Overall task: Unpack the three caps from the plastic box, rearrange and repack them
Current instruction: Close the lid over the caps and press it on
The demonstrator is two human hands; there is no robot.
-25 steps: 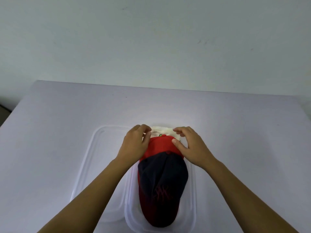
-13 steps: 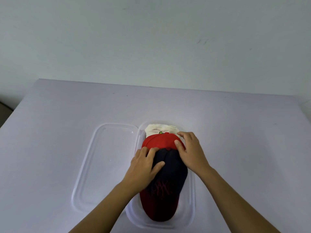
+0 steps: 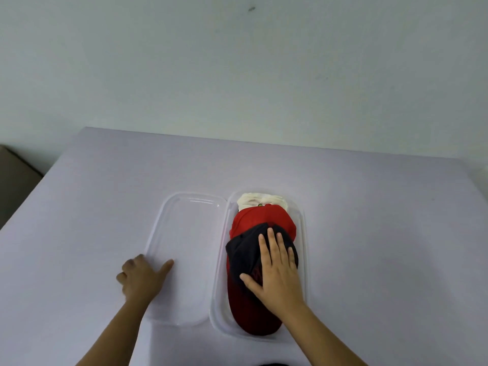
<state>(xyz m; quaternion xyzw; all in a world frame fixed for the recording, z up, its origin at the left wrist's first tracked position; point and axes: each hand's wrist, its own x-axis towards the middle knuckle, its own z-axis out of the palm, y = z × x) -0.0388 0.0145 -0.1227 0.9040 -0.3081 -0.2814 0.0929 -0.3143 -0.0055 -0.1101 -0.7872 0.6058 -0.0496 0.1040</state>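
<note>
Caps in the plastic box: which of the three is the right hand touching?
The dark navy cap, topmost at the near end: the right hand lies flat on it. The red cap and the white cap lie farther back.

We note a pale lavender table [image 3: 105, 207] set against a plain off-white wall [image 3: 237, 62] bearing small dark marks. A brown surface [image 3: 13, 175] shows at far left. The light is soft and even.

Caps overlapped, hands covering parts

The right hand [image 3: 277, 276] hides most of the red logo on the dark cap [image 3: 244, 256]. The red cap [image 3: 261, 220] shows only its far part, the white cap [image 3: 260, 200] just an edge. Fingertips of the left hand [image 3: 140, 280] curl out of sight at the lid [image 3: 184, 247] rim. Both forearms are cut by the bottom edge.
</note>
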